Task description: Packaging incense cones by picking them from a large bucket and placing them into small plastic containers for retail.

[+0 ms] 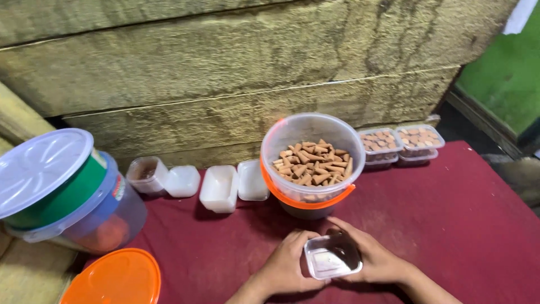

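Both my hands hold a small clear square plastic box (332,256) low on the dark red cloth. My left hand (287,264) grips its left side, my right hand (374,256) cups its right side. The box looks empty apart from some brown dust. Just beyond it stands a clear plastic bucket (313,163) with an orange rim and handle, partly filled with brown cone-shaped pieces (312,163).
Several small empty plastic boxes (219,188) line the wooden wall to the left of the bucket. Filled, lidded boxes (402,143) sit to the right. Large tubs (62,188) stand at far left, an orange lid (115,278) below them.
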